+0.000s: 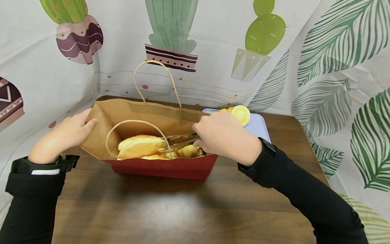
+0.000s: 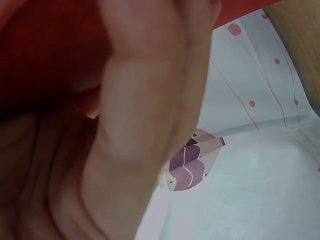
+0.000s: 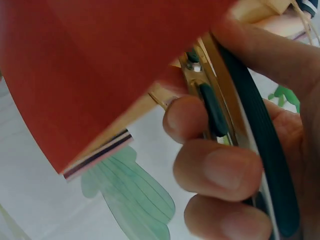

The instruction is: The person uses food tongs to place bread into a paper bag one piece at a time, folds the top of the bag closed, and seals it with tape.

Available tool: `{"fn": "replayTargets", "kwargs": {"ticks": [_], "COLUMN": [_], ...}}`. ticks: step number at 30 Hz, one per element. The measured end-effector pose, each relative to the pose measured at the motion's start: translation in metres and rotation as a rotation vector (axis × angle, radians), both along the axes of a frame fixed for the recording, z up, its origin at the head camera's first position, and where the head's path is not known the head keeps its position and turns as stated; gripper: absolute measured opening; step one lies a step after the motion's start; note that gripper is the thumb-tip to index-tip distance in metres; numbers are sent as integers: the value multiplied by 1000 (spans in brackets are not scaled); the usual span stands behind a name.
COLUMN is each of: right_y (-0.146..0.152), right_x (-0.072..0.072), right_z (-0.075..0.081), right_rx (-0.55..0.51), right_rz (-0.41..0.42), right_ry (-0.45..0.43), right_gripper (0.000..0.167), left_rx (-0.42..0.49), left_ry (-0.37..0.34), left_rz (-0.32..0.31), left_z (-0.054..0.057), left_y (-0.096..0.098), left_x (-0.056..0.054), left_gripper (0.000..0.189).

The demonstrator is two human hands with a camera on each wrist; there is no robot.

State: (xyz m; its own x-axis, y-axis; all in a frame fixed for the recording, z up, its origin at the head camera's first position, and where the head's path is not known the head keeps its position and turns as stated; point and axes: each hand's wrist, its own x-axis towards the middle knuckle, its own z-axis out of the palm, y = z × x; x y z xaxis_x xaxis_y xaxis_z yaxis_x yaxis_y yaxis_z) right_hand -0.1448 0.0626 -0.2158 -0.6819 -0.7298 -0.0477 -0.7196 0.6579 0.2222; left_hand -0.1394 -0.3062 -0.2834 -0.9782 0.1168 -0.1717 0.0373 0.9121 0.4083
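Observation:
A paper bag, red outside and brown inside, stands upright with its mouth spread and two twisted handles up. My left hand pinches its left edge, thumb at the rim; in the left wrist view the fingers lie along the red side. With my right hand I grip metal tongs whose handles are dark green. The tongs reach into the bag over its right side, their arms partly behind the near handle. Inside lie a long bread roll and several other golden pieces of bread, partly hidden by the front wall.
Behind my right hand, a pale blue tray holds a round yellow piece and something orange-yellow. The brown wooden table extends in front of the bag. A printed cloth hangs around the table's back and sides.

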Motion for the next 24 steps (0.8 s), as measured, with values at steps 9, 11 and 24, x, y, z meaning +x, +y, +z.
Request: {"fn": "replayTargets", "kwargs": {"ticks": [9,11,24], "right_y": [25,32,80], "right_x": [5,4,7], "right_z": [9,10,7], "right_rx": [-111,-155,-345], "right_rz": [-41,-41,-114], "right_ry": [126,117,99], "right_gripper": [41,37,35], "left_rx": [3,2,5], "left_ry": [21,21,29], "left_rz": [-2,-3,-11], "left_z": [-1,-2,-2], "left_y": [-1,-2,-1], "left_x": [1,0,0], "left_gripper": [46,46,47]}}
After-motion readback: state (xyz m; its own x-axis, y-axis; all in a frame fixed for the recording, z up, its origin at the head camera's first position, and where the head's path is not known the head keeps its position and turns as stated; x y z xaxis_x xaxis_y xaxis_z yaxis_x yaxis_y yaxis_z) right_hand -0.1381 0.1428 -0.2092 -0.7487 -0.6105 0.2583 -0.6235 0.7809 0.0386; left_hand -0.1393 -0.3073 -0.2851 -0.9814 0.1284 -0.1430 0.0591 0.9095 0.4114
